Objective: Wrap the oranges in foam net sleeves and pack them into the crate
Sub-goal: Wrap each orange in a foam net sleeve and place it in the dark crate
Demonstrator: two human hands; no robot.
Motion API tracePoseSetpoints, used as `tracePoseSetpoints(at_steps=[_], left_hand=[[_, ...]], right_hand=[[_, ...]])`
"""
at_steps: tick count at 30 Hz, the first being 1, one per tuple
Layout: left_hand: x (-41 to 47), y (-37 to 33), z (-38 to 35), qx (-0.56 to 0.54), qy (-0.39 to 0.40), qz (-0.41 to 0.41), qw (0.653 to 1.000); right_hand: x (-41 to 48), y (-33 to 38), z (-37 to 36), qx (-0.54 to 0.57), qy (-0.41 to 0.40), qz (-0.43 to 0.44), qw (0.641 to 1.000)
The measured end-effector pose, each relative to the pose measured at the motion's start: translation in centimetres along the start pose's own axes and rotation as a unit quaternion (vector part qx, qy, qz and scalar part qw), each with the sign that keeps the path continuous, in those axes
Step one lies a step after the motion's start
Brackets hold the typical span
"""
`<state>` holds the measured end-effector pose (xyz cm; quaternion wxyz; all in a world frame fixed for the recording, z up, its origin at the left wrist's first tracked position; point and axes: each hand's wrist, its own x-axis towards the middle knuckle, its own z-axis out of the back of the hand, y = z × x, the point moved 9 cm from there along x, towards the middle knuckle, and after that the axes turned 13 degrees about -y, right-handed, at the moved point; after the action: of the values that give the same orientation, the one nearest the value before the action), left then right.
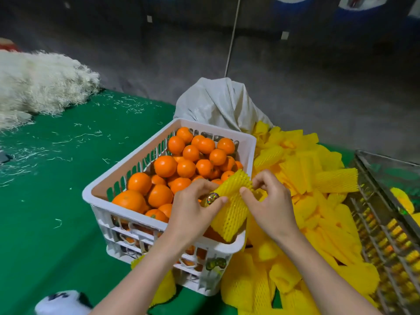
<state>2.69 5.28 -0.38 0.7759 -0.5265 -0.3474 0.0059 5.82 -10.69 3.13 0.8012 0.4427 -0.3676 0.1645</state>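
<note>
Left hand (193,208) pinches one edge of a yellow foam net sleeve (231,208) between thumb and fingers. Right hand (270,201) pinches the opposite edge, so the sleeve's held between them right over the near corner of the white crate (218,129). A shiny round sticker (212,197) peeks out by the left thumb; can't tell if there's fruit inside. Crate's loaded with bare oranges (165,165), mostly at 10 to 12 o'clock from the hands. Big loose pile of sleeves (302,169) runs from 1 to 5 o'clock on the green tabletop (56,189), grey crate (386,159) at 3 beyond it, grey bag (218,103) at 12, pale shredded fibre (38,85) way off at 10.
</note>
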Motion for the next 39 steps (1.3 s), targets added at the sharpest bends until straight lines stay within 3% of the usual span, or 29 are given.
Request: tracePoseSetpoints(at_steps=[3, 5, 7, 9, 16, 21, 24, 28, 33, 39], left_hand=[[1.0, 0.5, 0.4, -0.013, 0.005, 0.002, 1.000], [1.4, 0.7, -0.2, -0.081, 0.031, 0.039, 0.995], [1.4, 0.6, -1.1, -0.136, 0.066, 0.066, 0.986], [1.4, 0.4, -2.0, -0.153, 0.086, 0.077, 0.981], [0.4, 0.1, -4.4, -0.154, 0.157, 0.137, 0.966], [-1.2, -1.9, -5.5, -0.235, 0.191, 0.168, 0.938], [-2.0, -3.6, -5.6, -0.202, 0.196, 0.096, 0.955], [-3.5, -5.9, -6.8, -0.196, 0.242, 0.049, 0.949], [-4.4, -8.0, -7.4, -0.127, 0.175, -0.041, 0.975], [-6.5, -10.6, -7.7, -0.062, 0.070, -0.198, 0.976]], right_hand=[[0.3, -1.1, -1.2, 0.009, 0.036, -0.047, 0.998], [0.6, -2.3, -1.9, 0.036, 0.084, -0.121, 0.989], [0.4, -3.3, -3.0, 0.134, 0.158, -0.231, 0.951], [0.1, -3.8, -2.7, 0.201, 0.178, -0.286, 0.920], [0.3, -3.7, 0.8, 0.204, 0.165, -0.227, 0.938], [-0.6, -4.1, 2.7, 0.261, 0.156, -0.266, 0.915], [-1.5, -5.0, 3.4, 0.302, 0.159, -0.353, 0.871], [-2.1, -6.4, 5.0, 0.294, 0.155, -0.419, 0.845], [-3.7, -5.5, 6.1, 0.313, 0.215, -0.423, 0.823], [-5.2, -7.9, 8.0, 0.325, 0.080, -0.459, 0.823]])
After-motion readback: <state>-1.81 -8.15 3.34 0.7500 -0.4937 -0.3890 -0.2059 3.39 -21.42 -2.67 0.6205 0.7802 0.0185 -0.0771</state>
